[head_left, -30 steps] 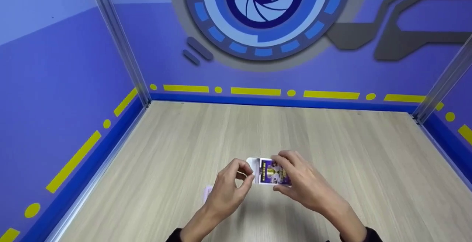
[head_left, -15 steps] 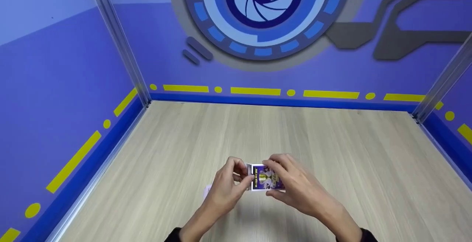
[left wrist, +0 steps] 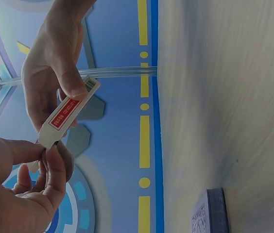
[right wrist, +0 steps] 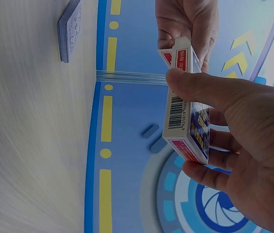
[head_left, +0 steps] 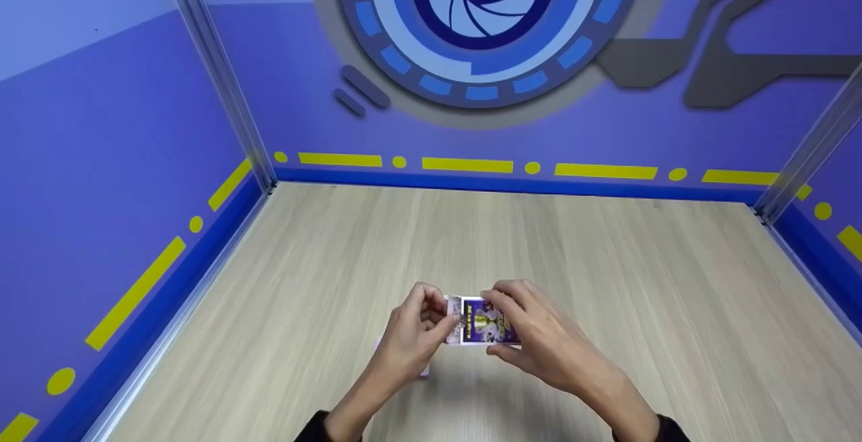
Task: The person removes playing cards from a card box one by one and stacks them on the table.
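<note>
A small purple-and-white card box (head_left: 475, 321) with a yellow cup picture is held off the table between both hands. My right hand (head_left: 542, 337) grips its right end, thumb on the narrow side, where the right wrist view shows a barcode (right wrist: 177, 114). At the box's left end, thumb and fingertips of my left hand (head_left: 409, 334) pinch the edge by the end flap. Whether anything is inside the box cannot be seen. Below the left hand a deck of playing cards (left wrist: 216, 213) lies on the table, mostly hidden in the head view; its patterned back (right wrist: 74, 29) shows from the right.
The pale wood-grain table (head_left: 606, 260) extends around the hands. Blue panels with yellow dashes enclose it, including the back wall (head_left: 471, 139) and left wall (head_left: 101, 193). Metal posts (head_left: 232, 105) stand at the corners.
The right hand has brought the box left and slightly nearer the person, up to the left hand. The left fingers now pinch its end. More of the deck on the table shows below the left hand.
</note>
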Available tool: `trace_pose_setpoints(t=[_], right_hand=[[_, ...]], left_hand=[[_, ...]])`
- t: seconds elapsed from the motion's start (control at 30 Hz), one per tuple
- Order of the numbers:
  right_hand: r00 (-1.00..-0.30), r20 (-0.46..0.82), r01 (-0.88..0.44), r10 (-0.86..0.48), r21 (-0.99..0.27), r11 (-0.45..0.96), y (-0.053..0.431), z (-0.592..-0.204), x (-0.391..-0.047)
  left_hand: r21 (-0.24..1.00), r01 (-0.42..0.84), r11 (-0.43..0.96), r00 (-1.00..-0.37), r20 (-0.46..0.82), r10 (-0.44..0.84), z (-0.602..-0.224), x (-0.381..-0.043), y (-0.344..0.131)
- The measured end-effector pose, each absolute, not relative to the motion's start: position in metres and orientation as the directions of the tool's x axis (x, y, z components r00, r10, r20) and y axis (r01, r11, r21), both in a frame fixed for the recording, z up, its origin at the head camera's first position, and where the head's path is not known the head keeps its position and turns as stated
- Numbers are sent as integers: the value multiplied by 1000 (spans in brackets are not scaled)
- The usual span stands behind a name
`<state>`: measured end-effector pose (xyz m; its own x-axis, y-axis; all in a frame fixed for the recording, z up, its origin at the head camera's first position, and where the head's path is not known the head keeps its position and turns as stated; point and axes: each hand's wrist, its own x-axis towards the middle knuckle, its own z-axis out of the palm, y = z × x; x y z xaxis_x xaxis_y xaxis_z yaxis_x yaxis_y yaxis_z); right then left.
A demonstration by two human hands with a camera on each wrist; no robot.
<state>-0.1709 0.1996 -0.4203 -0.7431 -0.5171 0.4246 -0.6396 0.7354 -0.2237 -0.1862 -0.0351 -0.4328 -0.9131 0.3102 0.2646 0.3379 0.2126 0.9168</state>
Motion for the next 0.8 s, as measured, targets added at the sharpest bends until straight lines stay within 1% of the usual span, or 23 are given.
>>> trace_pose_setpoints(t=[0.2, 0.4, 0.53, 0.67, 0.8], right_hand=[[-757, 418, -621, -502, -226, 750, 204, -421, -173], [-775, 410, -598, -481, -231, 768, 208, -423, -176], [-773, 416, -601, -479, -238, 763, 209, -423, -177], [-767, 423, -608, -484, -235, 759, 210, -423, -177], [-772, 407, -605, -488, -233, 762, 209, -423, -177]], left_hand=[[869, 427, 250, -889, 352, 293, -431, -189, -40], [762, 528, 375, -846, 437, 305, -429, -192, -48], [674, 563, 478, -826, 434, 361, -427, -192, -52], [549, 590, 591, -807, 407, 428, -427, -191, -54], [430, 617, 659, -783, 425, 455, -429, -191, -53]])
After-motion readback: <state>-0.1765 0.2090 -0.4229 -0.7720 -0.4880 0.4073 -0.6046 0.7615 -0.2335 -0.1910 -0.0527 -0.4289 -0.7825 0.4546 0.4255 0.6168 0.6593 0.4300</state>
